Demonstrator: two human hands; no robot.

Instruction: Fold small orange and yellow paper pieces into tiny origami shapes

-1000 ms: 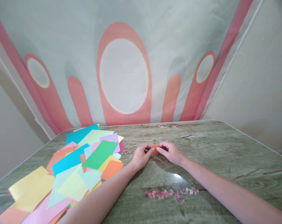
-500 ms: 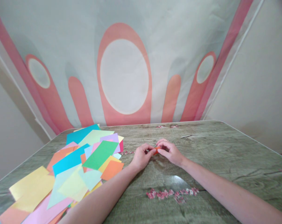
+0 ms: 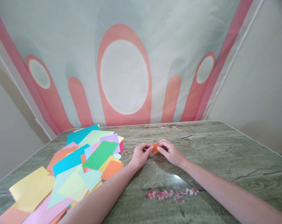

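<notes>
A small piece of orange paper [image 3: 155, 148] is held up between my two hands, near the middle of the table. It looks folded, though its layers are too small to make out. My left hand [image 3: 141, 154] pinches its left edge between thumb and fingertips. On the opposite edge, my right hand [image 3: 171, 151] grips it the same way, with the fingers curled behind. Both hands are just above the wood-patterned tabletop [image 3: 211, 149].
Left of my arms lies a spread of loose coloured paper, with a green sheet [image 3: 100, 154], a blue sheet [image 3: 69, 159], an orange square [image 3: 112, 170] and a gold sheet [image 3: 33, 186]. Behind the table hangs a pink-and-grey patterned backdrop [image 3: 124, 77].
The orange paper has turned so that more of its flat face shows between the fingers. My hands have shifted very slightly apart, both still holding it.
</notes>
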